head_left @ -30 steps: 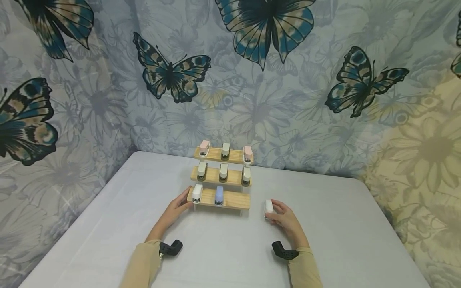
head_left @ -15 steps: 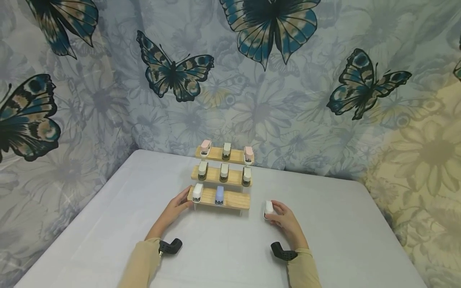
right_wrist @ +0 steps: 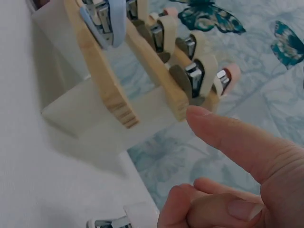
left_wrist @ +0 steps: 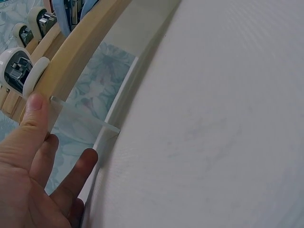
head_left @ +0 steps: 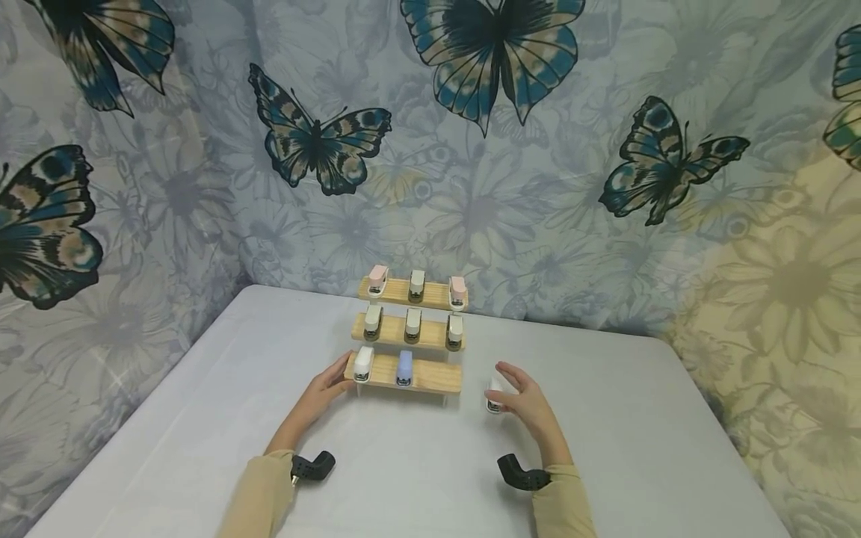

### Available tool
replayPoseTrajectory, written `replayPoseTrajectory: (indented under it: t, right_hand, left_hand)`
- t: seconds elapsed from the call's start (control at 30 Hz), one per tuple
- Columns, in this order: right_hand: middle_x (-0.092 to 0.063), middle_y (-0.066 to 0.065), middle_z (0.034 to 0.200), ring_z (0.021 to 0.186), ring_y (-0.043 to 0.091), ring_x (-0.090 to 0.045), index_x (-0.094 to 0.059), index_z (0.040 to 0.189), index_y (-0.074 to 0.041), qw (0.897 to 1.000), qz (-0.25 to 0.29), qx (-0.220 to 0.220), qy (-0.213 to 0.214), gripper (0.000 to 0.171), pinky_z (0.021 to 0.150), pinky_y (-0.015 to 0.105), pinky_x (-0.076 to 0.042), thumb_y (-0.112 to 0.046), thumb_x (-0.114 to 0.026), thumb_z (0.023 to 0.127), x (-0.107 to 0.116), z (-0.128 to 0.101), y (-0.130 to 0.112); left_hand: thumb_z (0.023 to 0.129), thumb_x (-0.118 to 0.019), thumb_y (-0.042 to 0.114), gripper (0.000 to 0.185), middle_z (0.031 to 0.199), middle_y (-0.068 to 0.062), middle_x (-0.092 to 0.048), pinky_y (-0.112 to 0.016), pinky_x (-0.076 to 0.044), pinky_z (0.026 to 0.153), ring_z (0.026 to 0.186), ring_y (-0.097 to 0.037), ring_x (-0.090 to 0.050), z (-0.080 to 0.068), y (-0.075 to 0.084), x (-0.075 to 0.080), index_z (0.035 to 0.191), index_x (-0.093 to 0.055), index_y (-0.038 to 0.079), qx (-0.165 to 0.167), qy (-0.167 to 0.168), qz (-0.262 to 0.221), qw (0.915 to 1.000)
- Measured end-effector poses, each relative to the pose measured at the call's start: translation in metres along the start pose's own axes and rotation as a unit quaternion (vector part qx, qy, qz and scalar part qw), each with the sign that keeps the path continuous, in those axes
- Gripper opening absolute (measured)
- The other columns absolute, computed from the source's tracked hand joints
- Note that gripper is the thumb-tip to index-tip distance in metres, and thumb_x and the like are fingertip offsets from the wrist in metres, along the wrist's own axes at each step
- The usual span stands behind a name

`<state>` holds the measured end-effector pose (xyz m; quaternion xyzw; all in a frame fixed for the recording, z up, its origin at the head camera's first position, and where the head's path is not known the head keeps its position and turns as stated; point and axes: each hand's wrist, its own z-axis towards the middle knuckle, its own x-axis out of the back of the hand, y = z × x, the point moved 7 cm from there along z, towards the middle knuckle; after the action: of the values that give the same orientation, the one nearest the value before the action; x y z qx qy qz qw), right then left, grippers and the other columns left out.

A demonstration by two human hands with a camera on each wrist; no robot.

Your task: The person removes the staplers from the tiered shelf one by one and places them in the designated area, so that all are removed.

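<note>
Left hand: the left hand (head_left: 327, 386) rests against the left end of the lowest step of the wooden rack (head_left: 430, 377), thumb (left_wrist: 34, 110) laid flat on the wood, the other fingers straight and loose, holding nothing.
Right hand: the right hand (head_left: 525, 403) hovers just right of the rack, fingers spread and relaxed, one finger (right_wrist: 228, 137) pointing forward; it grips nothing.
White stapler on the table: a small white stapler (head_left: 494, 396) lies on the table (head_left: 639, 418) just in front of the right hand's fingers, right of the rack's lowest step and apart from it; whether the fingertips touch it, I cannot tell.
Rack: three stepped wooden shelves on clear supports, standing near the middle of the table toward the back.
Lowest step: a white stapler (head_left: 363, 363) at the left end, close to the left thumb, and a pale blue stapler (head_left: 404, 368) in the middle; the right end is bare wood.
Middle step: three pale greenish staplers (head_left: 413, 324) side by side.
Top step: a pink stapler (head_left: 378, 279) at the left, a pale one in the middle, another pink one (head_left: 457, 291) at the right.
Wrists: a black camera mount (head_left: 313, 467) sits on each wrist, above tan sleeves (head_left: 258, 501).
Backdrop: a curtain printed with butterflies (head_left: 316, 146) hangs behind and beside the table.
</note>
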<state>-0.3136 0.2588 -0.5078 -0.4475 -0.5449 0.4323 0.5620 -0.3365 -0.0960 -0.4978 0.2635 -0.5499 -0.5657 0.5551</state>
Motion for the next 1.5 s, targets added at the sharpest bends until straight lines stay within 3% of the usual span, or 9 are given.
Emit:
replayPoseTrajectory:
  t: [0.2,0.33,0.63,0.93,1.07,1.2,1.33,1.5]
  right_hand:
    - [-0.040,-0.007,0.114,0.064,0.019,-0.048,-0.041,0.114,-0.022,0.998,0.020,0.038,-0.039,0.052,0.048,0.030,-0.043,-0.020,-0.063,0.067,-0.018,0.002,-0.004]
    - [-0.040,-0.005,0.114,0.057,0.016,-0.045,-0.042,0.113,-0.023,0.996,0.015,0.062,-0.068,0.048,0.043,0.028,-0.041,-0.020,-0.061,0.069,-0.032,0.003,-0.011]
    - [-0.036,-0.003,0.118,0.048,0.011,-0.043,-0.039,0.115,-0.024,0.992,0.010,0.060,-0.108,0.052,0.041,0.022,-0.039,-0.028,-0.061,0.068,-0.067,-0.008,-0.033]
    - [-0.037,0.004,0.118,0.048,0.013,-0.046,-0.036,0.118,-0.011,0.994,0.026,0.063,-0.089,0.058,0.036,0.020,-0.033,-0.024,-0.061,0.068,-0.083,-0.011,-0.060]
    - [-0.040,0.000,0.115,0.047,0.012,-0.046,-0.040,0.115,-0.017,0.996,0.003,0.041,-0.078,0.056,0.036,0.019,-0.033,-0.031,-0.062,0.065,-0.082,-0.006,-0.048]
    - [-0.043,0.001,0.112,0.044,0.013,-0.045,-0.044,0.111,-0.019,0.996,-0.016,0.065,-0.061,0.052,0.033,0.021,-0.033,-0.032,-0.063,0.064,-0.081,0.002,-0.035]
    - [-0.047,-0.001,0.108,0.041,0.016,-0.046,-0.047,0.106,-0.023,0.997,-0.028,0.062,-0.031,0.050,0.029,0.024,-0.033,-0.036,-0.064,0.061,-0.086,0.010,-0.023]
    - [-0.042,0.002,0.113,0.043,0.013,-0.046,-0.043,0.113,-0.020,0.993,-0.019,0.088,-0.076,0.052,0.030,0.024,-0.031,-0.031,-0.062,0.066,-0.101,0.002,-0.040]
  left_hand:
    - [0.078,-0.050,0.022,0.052,0.126,0.000,-0.024,-0.035,-0.031,0.083,0.107,-0.019,-0.030,-0.001,-0.001,0.001,0.124,-0.025,0.018,-0.018,0.005,0.001,0.9998]
    - [0.076,-0.051,0.027,0.053,0.125,0.006,-0.024,-0.032,-0.029,0.084,0.108,-0.015,-0.030,0.000,-0.002,0.002,0.123,-0.027,0.022,0.009,0.012,-0.009,0.9998]
    - [0.075,-0.052,0.028,0.055,0.125,0.004,-0.024,-0.032,-0.028,0.085,0.109,-0.014,-0.027,0.001,-0.001,0.004,0.123,-0.027,0.020,0.016,0.012,-0.020,0.9996]
    - [0.075,-0.051,0.031,0.056,0.126,0.006,-0.022,-0.033,-0.030,0.084,0.108,-0.016,-0.029,0.002,-0.001,0.004,0.124,-0.026,0.022,0.024,0.005,-0.028,0.9993]
    - [0.074,-0.052,0.030,0.055,0.125,0.005,-0.023,-0.033,-0.031,0.083,0.107,-0.017,-0.031,0.000,-0.002,0.004,0.123,-0.027,0.022,0.026,0.008,-0.030,0.9992]
    - [0.075,-0.052,0.027,0.054,0.126,0.002,-0.022,-0.033,-0.031,0.084,0.107,-0.018,-0.031,0.000,-0.003,0.003,0.123,-0.027,0.020,0.016,0.002,-0.040,0.9991]
    - [0.075,-0.052,0.029,0.054,0.125,0.005,-0.023,-0.031,-0.031,0.084,0.106,-0.015,-0.032,0.000,-0.003,0.003,0.123,-0.027,0.023,0.028,0.006,-0.035,0.9990]
    - [0.075,-0.052,0.031,0.054,0.125,0.006,-0.025,-0.032,-0.031,0.084,0.105,-0.015,-0.034,0.000,-0.003,0.003,0.123,-0.028,0.023,0.033,0.011,-0.032,0.9989]
